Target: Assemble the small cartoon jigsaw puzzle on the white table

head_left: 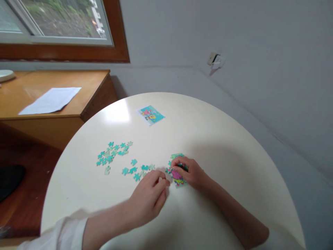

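Observation:
Partly joined jigsaw puzzle point(177, 177) pieces with pink, yellow and green print lie on the white table. My right hand point(191, 172) rests over them and hides part of the picture. Its thumb and index finger pinch together at the left edge, at a small teal puzzle piece point(168, 170). Just left of this, my left hand point(151, 192) hovers low with curled fingers, thumb against index; whatever is between them is hidden. Several loose teal pieces point(133, 170) lie beyond the left hand, the closest partly behind its knuckles.
A larger group of loose pieces point(110, 152) is spread farther left. A small printed picture card point(151, 115) lies toward the far side of the round table point(208, 121). A wooden desk point(96, 83) with a white sheet point(53, 100) stands at the left, below a window.

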Demonstrator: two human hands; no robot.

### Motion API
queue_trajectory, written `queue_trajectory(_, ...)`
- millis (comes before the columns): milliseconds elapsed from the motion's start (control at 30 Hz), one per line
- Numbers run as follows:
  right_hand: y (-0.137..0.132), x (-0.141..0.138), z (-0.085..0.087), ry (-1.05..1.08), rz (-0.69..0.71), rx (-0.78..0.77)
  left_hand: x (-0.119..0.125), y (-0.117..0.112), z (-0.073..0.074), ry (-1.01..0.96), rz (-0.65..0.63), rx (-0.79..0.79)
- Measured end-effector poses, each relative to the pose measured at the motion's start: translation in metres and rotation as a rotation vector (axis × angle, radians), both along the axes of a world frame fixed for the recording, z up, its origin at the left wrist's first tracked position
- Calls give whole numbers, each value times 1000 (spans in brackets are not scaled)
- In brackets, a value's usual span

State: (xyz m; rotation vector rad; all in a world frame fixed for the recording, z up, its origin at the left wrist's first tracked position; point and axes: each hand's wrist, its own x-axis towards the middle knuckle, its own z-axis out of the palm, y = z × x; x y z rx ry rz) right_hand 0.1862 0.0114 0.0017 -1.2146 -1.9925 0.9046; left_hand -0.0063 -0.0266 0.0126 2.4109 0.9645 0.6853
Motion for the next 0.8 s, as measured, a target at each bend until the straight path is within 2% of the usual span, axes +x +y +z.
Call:
queue_trajectory(167, -3, 1, -1, 26, -2, 38, -2, -2, 1, 18, 16, 34)
queue_trajectory(300, -5, -1, 2, -7, 45, 107, -1, -2, 3, 5, -28, 24)
queue_trajectory(467, -8, -3, 7, -27, 75, 122, 0, -2, 4, -25, -58, 24)
queue_trajectory(800, -8, 0, 0, -41, 60, 169, 1, -5, 1, -20, -49, -29)
